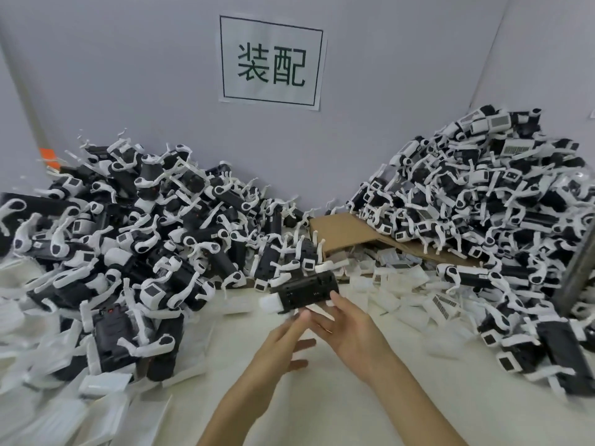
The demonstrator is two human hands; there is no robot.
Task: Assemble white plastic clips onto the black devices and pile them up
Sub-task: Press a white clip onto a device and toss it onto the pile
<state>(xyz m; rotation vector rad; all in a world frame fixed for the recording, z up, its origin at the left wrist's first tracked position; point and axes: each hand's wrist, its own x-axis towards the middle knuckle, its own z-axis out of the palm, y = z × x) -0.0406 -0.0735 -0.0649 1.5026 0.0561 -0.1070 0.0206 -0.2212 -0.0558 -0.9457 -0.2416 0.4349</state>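
open grip both sides: left grip [286, 336] and right grip [349, 328], fingers straight, just meet a black device [306, 291], white clip [270, 303] on, mid-worktop [322, 407]. left pile [128, 236] and right pile [483, 204] crowd the back corners; loose white pieces [396, 278] suggest more remains.

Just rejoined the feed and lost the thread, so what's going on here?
A person works between two heaps of clipped black devices, the left pile and the right pile. Both hands reach toward one black device with a white clip on its end. The right hand touches its lower edge; the left hand is open just below. Whether it is gripped or being released is unclear.
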